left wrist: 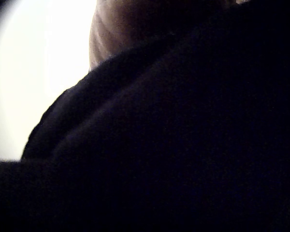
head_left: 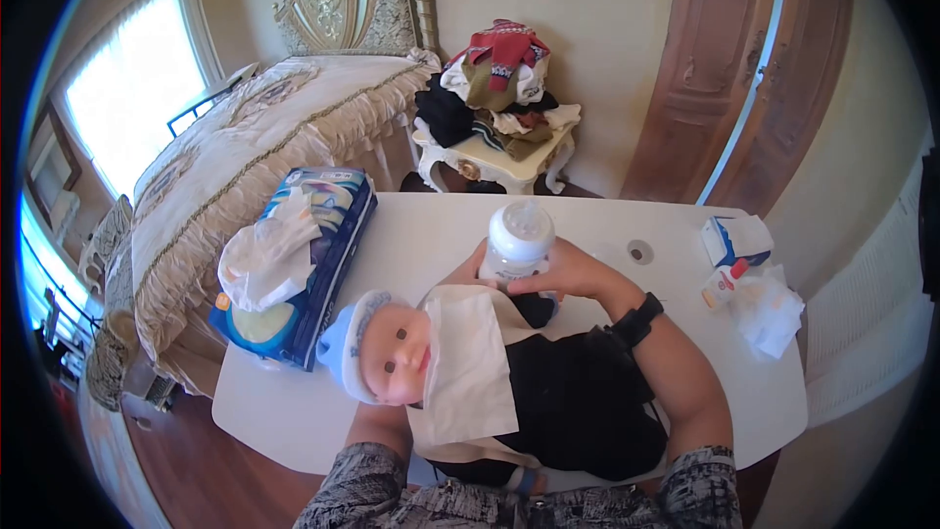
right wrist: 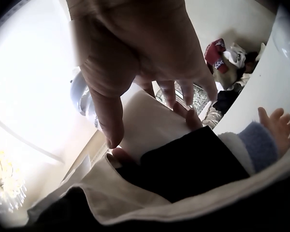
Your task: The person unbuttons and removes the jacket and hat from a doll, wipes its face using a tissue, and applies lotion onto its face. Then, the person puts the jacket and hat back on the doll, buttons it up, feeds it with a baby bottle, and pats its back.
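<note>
Both hands are on the baby bottle, upright over the middle of the bench: the right hand wraps it, thumb across the front, while the left hand clasps the other side, largely masked by the doll. Here's the danger: the doll lies across the left forearm with no hand free to steady it, so a lift or twist of that arm could roll it off. The square white cloth looks merely laid on its chest, and any tilt might send it sliding. Slacken one side and the bottle could tip; whether its base touches the bench, I can't tell.

And look what's in the way! The doll's black garment crowds right up to the wrists, its small hand pokes out close by in the right wrist view, and dark cloth nearly fills the left.

Out left sits a blue pack topped by crumpled white tissue; far right, a small box, a red-capped bottle and a plastic bag huddle together, well apart from the action.
</note>
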Available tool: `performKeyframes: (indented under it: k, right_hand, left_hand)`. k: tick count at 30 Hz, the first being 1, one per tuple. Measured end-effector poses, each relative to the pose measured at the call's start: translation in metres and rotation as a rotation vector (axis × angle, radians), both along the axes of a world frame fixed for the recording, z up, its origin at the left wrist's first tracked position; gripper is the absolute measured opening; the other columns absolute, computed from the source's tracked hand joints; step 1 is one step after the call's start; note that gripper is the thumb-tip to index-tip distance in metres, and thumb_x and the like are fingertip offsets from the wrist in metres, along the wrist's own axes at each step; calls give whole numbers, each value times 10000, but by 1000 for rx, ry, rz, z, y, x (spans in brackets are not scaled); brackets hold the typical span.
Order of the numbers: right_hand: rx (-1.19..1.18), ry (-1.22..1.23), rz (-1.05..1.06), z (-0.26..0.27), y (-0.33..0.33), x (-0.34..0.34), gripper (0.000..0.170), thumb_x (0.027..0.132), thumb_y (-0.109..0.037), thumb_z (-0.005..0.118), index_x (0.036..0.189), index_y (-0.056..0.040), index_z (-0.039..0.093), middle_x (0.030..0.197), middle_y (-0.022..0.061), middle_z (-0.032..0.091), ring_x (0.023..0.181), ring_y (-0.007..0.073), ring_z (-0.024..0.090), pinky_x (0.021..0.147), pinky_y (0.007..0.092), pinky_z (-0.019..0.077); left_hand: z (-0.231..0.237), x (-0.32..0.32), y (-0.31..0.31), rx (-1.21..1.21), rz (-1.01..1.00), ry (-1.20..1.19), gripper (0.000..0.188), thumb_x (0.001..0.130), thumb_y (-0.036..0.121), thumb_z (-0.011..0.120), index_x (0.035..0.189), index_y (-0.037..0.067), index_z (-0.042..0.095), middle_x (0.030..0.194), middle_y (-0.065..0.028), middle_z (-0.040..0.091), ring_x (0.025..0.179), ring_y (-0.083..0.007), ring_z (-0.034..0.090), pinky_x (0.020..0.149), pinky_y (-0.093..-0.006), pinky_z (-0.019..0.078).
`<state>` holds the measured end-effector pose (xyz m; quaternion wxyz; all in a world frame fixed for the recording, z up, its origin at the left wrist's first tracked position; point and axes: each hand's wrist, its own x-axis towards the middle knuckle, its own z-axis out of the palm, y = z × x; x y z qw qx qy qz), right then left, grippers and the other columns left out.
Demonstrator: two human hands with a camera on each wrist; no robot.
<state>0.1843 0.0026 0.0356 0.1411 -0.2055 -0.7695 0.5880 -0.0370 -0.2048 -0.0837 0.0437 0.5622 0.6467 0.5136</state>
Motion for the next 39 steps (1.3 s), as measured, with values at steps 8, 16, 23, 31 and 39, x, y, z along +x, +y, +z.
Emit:
performKeyframes:
  k: [8,16,23,31,39]
  right_hand:
    - [35,271,-176,-10,5,18,715,773,-228,794,1351,-8,436,1230,106,585,1155,203,554,955,350,463]
    - [-280,571,-274,11,-29,43,777,811,-358,723,1377,16,347,1252,188,544,1162,345,573,810,512,559]
    - [-35,373,-192,-17,-43,44,859,704,-399,793,1330,38,399,1240,191,548,1131,316,594,883,410,539]
    - [-383,354,101,-10,-52,34,922,650,-355,813,1366,45,393,1334,186,518,1130,320,606,957,409,499]
    - [-361,94,185,6,-71,24,865,666,-283,807,1370,27,411,1259,137,588,1178,247,567,1020,370,427]
  left_hand:
    - [-12,11,-30,1,104,-50,397,806,353,681,1047,39,658,1034,-129,655,919,-259,627,802,-356,493]
    - [-30,37,-58,-29,187,-119,390,809,352,678,1042,39,659,1033,-128,656,915,-258,628,800,-356,494]
    - [-34,59,-79,-43,256,-150,385,812,351,674,1037,39,660,1031,-127,657,912,-258,629,798,-355,494]
    - [-31,70,-77,-52,236,-145,379,815,350,670,1031,39,661,1029,-127,658,908,-257,631,796,-355,494]
    - [-24,70,-75,-55,193,-117,373,818,348,666,1026,39,661,1027,-126,659,904,-256,632,793,-354,495]
